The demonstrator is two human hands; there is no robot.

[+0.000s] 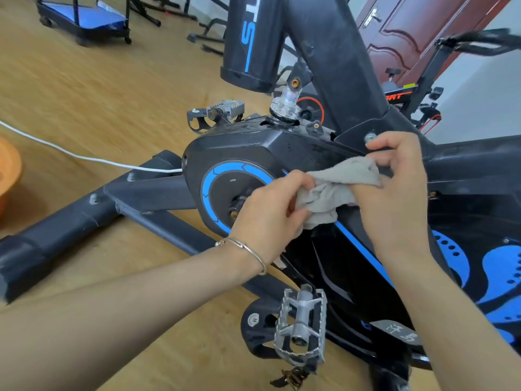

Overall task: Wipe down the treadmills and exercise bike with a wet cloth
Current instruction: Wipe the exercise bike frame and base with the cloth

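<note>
A black exercise bike (253, 153) with blue trim fills the middle and right of the view. A crumpled grey cloth (335, 187) is held between both hands just in front of the bike's crank housing. My left hand (267, 213) grips the cloth's lower left part, fingers curled round it. My right hand (394, 190) pinches the cloth's upper right edge, close to the frame above the housing. A metal pedal (301, 323) hangs below my hands, and another pedal (222, 111) sits behind the housing.
The bike's rear base bar (70, 221) lies on the wooden floor at left, with a white cable (84, 158) running across. An orange basin (8, 170) shows at the left edge. A blue-decked machine (84, 21) stands far back. A second bike (417, 94) stands by a red-brown door (408, 29).
</note>
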